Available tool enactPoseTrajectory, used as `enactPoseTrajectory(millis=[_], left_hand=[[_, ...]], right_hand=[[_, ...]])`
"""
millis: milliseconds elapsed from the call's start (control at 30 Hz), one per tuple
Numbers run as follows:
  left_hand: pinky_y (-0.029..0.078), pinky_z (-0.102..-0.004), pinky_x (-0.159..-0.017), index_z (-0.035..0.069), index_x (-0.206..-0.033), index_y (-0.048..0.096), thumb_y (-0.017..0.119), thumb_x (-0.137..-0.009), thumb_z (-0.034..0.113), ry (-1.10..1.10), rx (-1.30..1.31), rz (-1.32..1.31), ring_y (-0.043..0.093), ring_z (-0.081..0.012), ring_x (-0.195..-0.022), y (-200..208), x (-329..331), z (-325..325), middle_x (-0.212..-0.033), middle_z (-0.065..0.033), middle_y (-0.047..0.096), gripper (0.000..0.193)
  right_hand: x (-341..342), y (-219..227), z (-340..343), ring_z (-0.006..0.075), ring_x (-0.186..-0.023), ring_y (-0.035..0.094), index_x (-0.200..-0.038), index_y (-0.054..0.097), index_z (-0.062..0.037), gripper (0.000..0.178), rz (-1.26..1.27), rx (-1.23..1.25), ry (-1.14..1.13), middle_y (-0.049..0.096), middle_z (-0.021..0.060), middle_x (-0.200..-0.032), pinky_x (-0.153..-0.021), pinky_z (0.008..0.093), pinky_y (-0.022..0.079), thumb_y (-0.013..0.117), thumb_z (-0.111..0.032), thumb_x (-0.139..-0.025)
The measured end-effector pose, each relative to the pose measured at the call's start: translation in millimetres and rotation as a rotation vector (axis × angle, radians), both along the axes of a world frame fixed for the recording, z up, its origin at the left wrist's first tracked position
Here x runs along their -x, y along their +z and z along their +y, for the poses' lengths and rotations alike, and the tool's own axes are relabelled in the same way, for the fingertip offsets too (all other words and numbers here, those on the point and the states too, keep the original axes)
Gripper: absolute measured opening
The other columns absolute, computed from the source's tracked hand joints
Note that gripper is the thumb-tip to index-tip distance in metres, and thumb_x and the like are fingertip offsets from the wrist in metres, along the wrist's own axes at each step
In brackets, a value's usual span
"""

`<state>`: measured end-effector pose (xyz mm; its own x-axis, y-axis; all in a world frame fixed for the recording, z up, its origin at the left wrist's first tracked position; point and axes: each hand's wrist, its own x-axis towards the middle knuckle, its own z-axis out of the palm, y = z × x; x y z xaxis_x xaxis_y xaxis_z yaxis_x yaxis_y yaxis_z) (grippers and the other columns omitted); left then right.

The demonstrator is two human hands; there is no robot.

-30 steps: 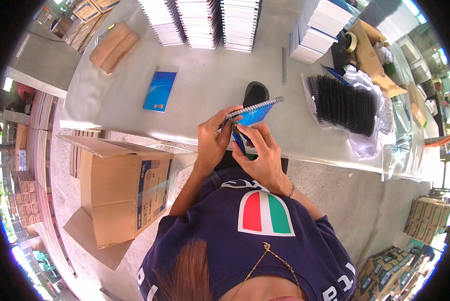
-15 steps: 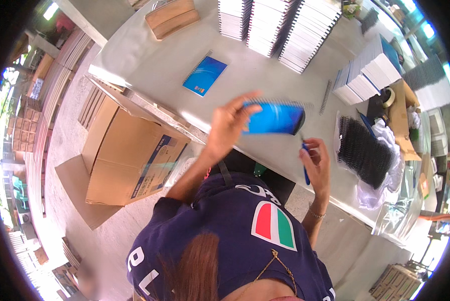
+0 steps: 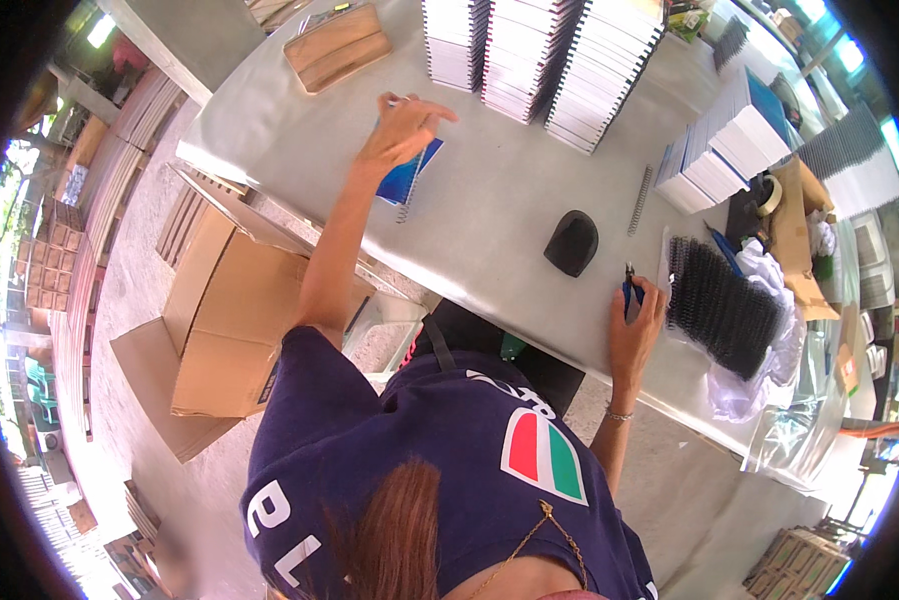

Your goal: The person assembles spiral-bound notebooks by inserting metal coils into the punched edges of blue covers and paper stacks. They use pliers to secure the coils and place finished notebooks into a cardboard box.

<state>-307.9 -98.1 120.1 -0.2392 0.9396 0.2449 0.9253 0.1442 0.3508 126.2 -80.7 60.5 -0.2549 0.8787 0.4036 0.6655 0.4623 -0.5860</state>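
My left hand (image 3: pixel 406 130) reaches over a blue spiral notebook (image 3: pixel 399 182) on the table, its fingers stretched out and apart. The hand covers the notebook's far part, so whether it touches the cover is hard to tell. At the table's near edge my right hand (image 3: pixel 641 318) is closed on blue-handled pliers (image 3: pixel 629 287), whose dark jaws point away from me. Between the hands, a rounded black object (image 3: pixel 571 243) lies alone on the table. Off to its right is a loose wire spiral coil (image 3: pixel 640 201).
Tall stacks of spiral-bound books (image 3: pixel 529 60) stand at the back, with blue-covered book stacks (image 3: pixel 719 150) to the right. Black binding coils (image 3: pixel 724 305) lie on white plastic beside my right hand. A wooden block (image 3: pixel 337 48) sits far left; an open cardboard box (image 3: pixel 234 320) stands below the table.
My left hand has let go of the blue notebook it held at the middle and moved far left. The rounded black object now shows fully. My right hand keeps the pliers.
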Motion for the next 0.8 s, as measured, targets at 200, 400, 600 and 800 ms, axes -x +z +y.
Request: enactPoseTrajectory(millis=[200,400,600,800], left_hand=[[0.024,-0.0488,-0.116,0.023,-0.129,0.063,0.055,-0.09,0.013,0.048,0.081,-0.047,0.047,-0.0262,-0.127,-31.7,15.6,-23.5,-0.129,-0.0106,0.054,0.041],[0.041,-0.0396,-0.109,0.025,-0.135,0.059,0.068,-0.076,0.001,0.118,0.257,-0.235,0.042,-0.0344,-0.135,-35.7,27.3,-93.8,-0.14,-0.0161,0.047,0.064],[0.048,-0.0362,-0.103,0.017,-0.129,0.065,0.07,-0.071,-0.01,0.157,0.054,-0.334,0.05,-0.0329,-0.13,-45.6,23.2,-99.5,-0.141,-0.0181,0.051,0.064],[0.055,-0.0334,-0.093,0.011,-0.125,0.067,0.069,-0.073,-0.014,0.246,-0.035,-0.522,0.059,-0.03,-0.119,-49.2,19.9,-104.2,-0.139,-0.0196,0.053,0.058]], right_hand=[[-0.6,-1.2,-1.8,0.0325,-0.114,0.054,-0.113,0.062,-0.0054,0.025,-0.029,-0.036,0.016,0.057,0.0155,-0.117,-0.1,0.0438,0.04,0.067,-0.011,-0.089],[1.3,-1.8,-0.4,0.0311,-0.111,0.055,-0.103,0.067,-0.0047,0.014,0.082,0.006,-0.008,0.059,0.0133,-0.113,-0.099,0.0436,0.041,0.066,-0.011,-0.09],[-3.1,-4.1,1.1,0.0296,-0.109,0.055,-0.102,0.068,-0.0054,0.012,0.002,0.012,0.021,0.06,0.011,-0.11,-0.1,0.0436,0.039,0.065,-0.012,-0.091],[-2.6,-2.7,0.4,0.0293,-0.111,0.054,-0.103,0.067,-0.0065,0.013,-0.01,0.016,0.014,0.06,0.0102,-0.111,-0.102,0.0438,0.037,0.065,-0.014,-0.092]])
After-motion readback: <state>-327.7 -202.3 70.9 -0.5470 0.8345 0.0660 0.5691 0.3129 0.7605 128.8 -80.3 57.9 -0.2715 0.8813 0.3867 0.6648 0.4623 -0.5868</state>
